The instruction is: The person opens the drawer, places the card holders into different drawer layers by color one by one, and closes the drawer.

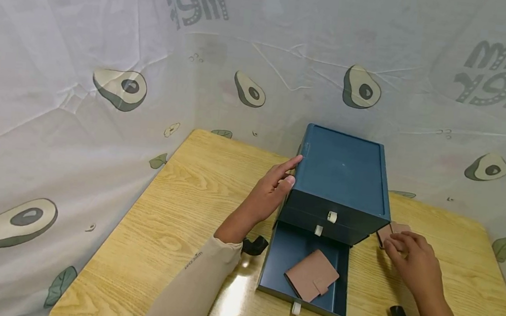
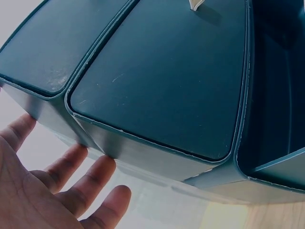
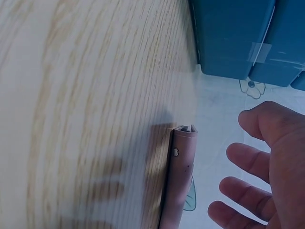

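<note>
A blue drawer unit point(image 1: 344, 168) stands on the table with its lowest drawer point(image 1: 281, 261) pulled out. In that drawer lies a pink wallet point(image 1: 312, 275) with a tab closure. My left hand point(image 1: 270, 189) rests its extended fingertips point(image 2: 102, 167) against the unit's left side. To the right of the unit, a second pink wallet-like case point(image 3: 180, 179) lies on the table, partly hidden by my hand in the head view. Over it hovers my right hand point(image 1: 417, 265), its fingers loosely bent; the right wrist view shows a gap between fingers and case.
The wooden table point(image 1: 171, 216) ends at a curtain point(image 1: 289, 56) printed with avocados, which hangs behind and to the left. White pull tabs point(image 1: 331, 216) stick out from the drawer fronts. A dark wrist mount point(image 1: 255, 245) sits beside each wrist.
</note>
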`<control>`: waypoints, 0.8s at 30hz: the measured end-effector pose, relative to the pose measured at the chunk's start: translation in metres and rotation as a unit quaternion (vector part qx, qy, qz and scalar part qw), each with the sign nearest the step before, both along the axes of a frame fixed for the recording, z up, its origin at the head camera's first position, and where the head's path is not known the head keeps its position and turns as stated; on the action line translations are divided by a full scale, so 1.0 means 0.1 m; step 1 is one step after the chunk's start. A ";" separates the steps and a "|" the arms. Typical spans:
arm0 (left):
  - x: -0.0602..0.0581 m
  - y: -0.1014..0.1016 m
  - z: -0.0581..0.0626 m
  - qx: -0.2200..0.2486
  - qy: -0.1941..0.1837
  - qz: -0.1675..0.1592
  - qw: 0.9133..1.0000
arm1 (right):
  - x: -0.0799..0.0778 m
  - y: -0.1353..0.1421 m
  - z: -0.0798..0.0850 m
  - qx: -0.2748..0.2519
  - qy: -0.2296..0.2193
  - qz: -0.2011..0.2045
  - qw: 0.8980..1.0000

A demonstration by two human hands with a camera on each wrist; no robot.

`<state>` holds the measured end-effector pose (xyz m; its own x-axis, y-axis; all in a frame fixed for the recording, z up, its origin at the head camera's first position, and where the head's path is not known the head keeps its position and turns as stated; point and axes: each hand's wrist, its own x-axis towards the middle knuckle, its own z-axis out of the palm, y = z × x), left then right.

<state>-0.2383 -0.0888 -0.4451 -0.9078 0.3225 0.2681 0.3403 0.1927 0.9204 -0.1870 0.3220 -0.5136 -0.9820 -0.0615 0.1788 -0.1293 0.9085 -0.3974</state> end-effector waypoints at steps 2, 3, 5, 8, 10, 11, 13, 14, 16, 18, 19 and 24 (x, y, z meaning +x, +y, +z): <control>0.00 0.00 0.00 0.000 0.000 0.002 1.000 | -0.02 0.01 0.00 0.000 -0.003 0.000 1.000; 0.00 0.00 0.00 0.000 0.000 0.003 1.000 | -0.02 0.01 -0.01 -0.001 -0.005 -0.001 1.000; 0.00 0.00 0.00 -0.001 -0.002 0.005 1.000 | -0.04 0.01 -0.01 0.000 -0.006 -0.002 1.000; 0.00 0.00 0.01 -0.003 -0.004 0.006 1.000 | -0.05 0.01 -0.01 0.003 -0.010 -0.005 1.000; 0.01 0.00 0.01 -0.004 -0.004 0.006 1.000 | -0.06 0.02 -0.02 0.007 -0.011 -0.006 1.000; 0.01 0.00 0.01 -0.005 -0.004 0.006 1.000 | -0.07 0.01 -0.02 0.006 -0.012 -0.006 1.000; 0.01 0.00 0.01 -0.003 -0.002 0.004 1.000 | -0.07 0.01 -0.03 0.005 -0.013 -0.007 1.000; 0.01 0.00 0.01 -0.003 -0.001 0.003 1.000 | -0.08 0.01 -0.04 0.004 -0.014 -0.008 1.000; 0.01 -0.01 0.00 -0.001 0.000 0.002 1.000 | -0.08 0.01 -0.05 0.003 -0.015 -0.009 1.000; 0.01 -0.01 0.00 -0.001 0.001 0.001 1.000 | -0.09 0.01 -0.07 0.006 -0.014 -0.011 1.000; 0.01 -0.01 -0.01 -0.002 0.001 0.002 1.000 | -0.10 0.01 -0.08 0.007 -0.015 -0.011 1.000; 0.02 -0.01 -0.02 -0.005 0.002 0.004 1.000 | -0.13 0.01 -0.11 0.020 -0.016 -0.017 1.000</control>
